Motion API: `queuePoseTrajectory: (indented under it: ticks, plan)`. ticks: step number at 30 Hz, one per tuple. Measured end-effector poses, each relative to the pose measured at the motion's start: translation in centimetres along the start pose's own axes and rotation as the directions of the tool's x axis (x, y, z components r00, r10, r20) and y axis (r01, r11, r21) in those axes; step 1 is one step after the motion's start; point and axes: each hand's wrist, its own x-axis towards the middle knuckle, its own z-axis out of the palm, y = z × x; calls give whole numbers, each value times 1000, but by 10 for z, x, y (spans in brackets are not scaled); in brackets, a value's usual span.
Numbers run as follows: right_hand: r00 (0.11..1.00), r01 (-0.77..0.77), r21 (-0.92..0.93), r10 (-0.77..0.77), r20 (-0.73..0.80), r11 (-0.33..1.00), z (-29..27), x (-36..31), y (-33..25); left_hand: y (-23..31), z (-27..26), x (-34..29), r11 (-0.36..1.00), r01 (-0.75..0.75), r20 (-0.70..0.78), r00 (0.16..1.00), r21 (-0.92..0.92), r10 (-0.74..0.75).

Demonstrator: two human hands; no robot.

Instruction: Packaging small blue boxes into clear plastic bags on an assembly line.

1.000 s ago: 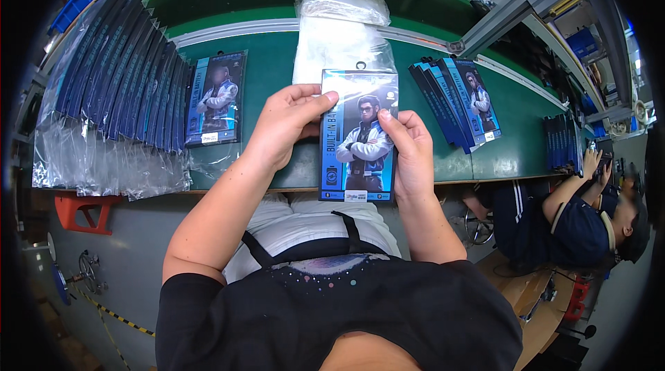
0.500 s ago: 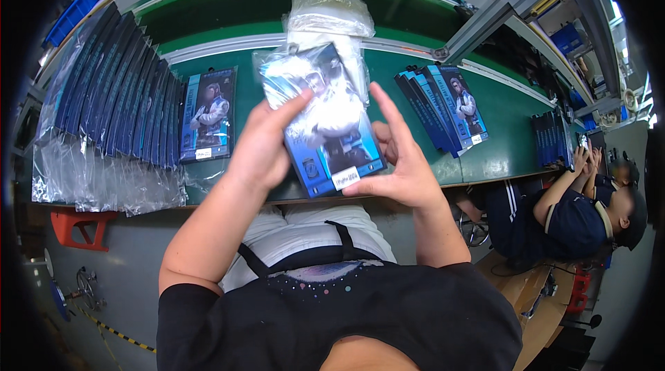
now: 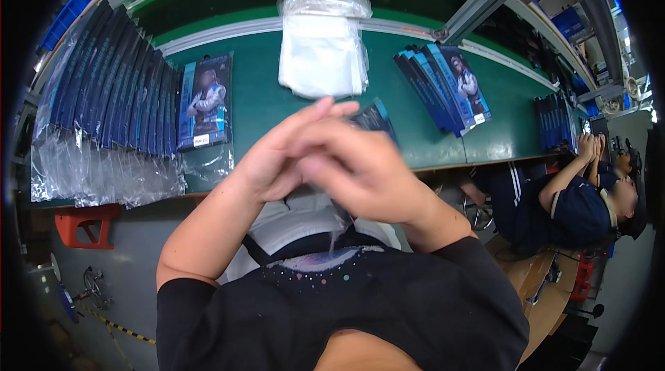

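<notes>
Left hand: the left hand (image 3: 273,153) is raised above the table's near edge, its fingers reaching across toward the other hand; whether it grips anything I cannot tell.
Right hand: the right hand (image 3: 364,170), blurred, has its fingers bent and crosses over the left one; its grip is hidden, so I cannot tell how tightly it closes.
Box at the hands: a dark blue box (image 3: 375,119), mostly covered by the right hand, with one end showing just beyond the knuckles, tilted; which hand bears it cannot be told.
Film under the hands: a bit of clear plastic (image 3: 337,222) shows just below the right hand, in front of the lap.
Straight beyond the hands: a pile of clear bags (image 3: 322,56) lies flat on the green table (image 3: 256,80), its far end bunched.
Left of the hands: a single bagged box (image 3: 206,104) lies face up, beside a long row of bagged boxes (image 3: 111,87) leaning together, their loose plastic toward the person.
Right of the hands: several blue boxes (image 3: 443,90) lie overlapped in a fan, the top one face up.
Far right of the hands: another row of boxes (image 3: 554,121), near a seated co-worker (image 3: 575,187) in a dark shirt.
Lower left, past the elbow: a red stool (image 3: 86,225) beneath the table edge.
</notes>
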Motion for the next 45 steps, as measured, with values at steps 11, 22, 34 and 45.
queuePoseTrajectory:
  ticks: [11, 22, 34, 45]
  plan:
    - [780, -447, 156, 469, -414, 881, -73, 8, 74, 21, -47, -6, 949, -126, -140, 986, -288, 89]
    - [680, -327, 644, 645, -347, 692, -60, -3, 122, 27, -49, -20, 972, -107, -242, 969, -211, 54]
    - [754, -275, 490, 502, -423, 827, -71, -12, 73, 6, -86, -63, -408, 462, 34, 629, 788, 777]
    - [708, -704, -645, 356, -609, 297, -183, -47, 113, 7, -38, 7, -544, 134, 245, 786, 829, 567]
